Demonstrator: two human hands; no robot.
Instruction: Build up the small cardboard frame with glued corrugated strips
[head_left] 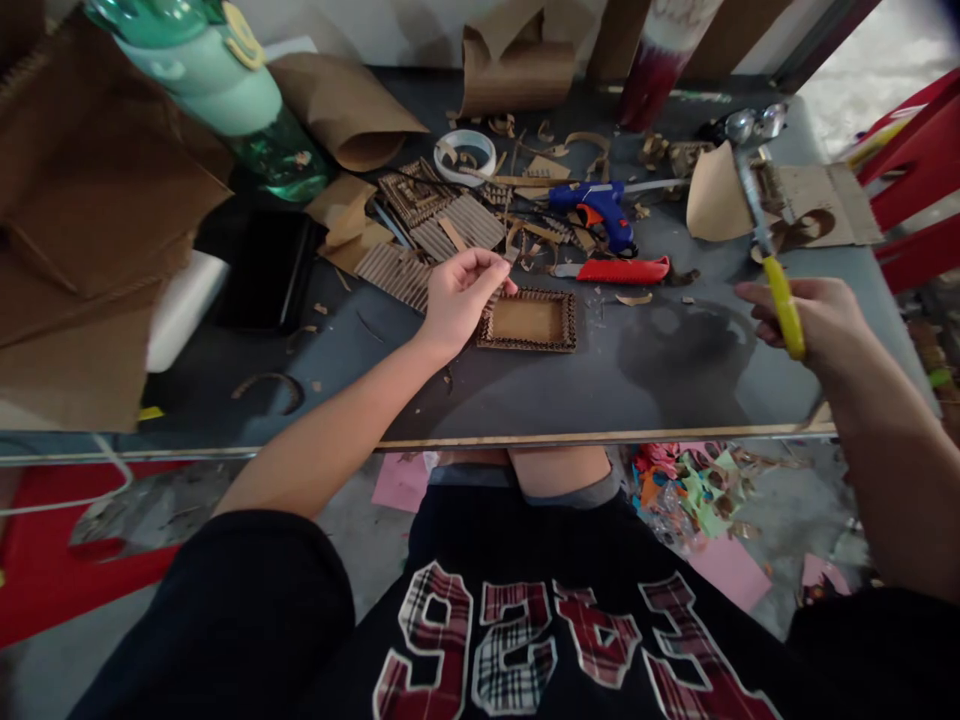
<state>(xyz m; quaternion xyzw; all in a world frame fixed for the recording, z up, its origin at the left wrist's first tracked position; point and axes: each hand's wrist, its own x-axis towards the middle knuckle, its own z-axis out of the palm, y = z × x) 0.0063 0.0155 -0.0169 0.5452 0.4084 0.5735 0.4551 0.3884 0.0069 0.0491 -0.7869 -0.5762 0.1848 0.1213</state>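
My right hand [817, 318] grips yellow-handled scissors [780, 300] at the right side of the table, blades pointing away from me. My left hand [463, 300] is closed in a pinch at the middle of the table; whatever its fingertips hold is too small to make out. Just beside those fingers lies a small rectangular cardboard tray [529, 322] with a corrugated rim, its left end partly covered by the hand. Behind the hand are pieces of corrugated cardboard [457, 228]. A red utility knife [622, 270] and a blue hot glue gun [596, 208] lie beyond the tray.
A white tape roll [465, 157] sits among cardboard scraps. At left stand a green bottle [247, 120], a dark phone-like object [268, 270] and a large cardboard box [90, 200]. A red-filled bottle [664, 65] stands at the back. Paper scraps [697, 490] litter the floor.
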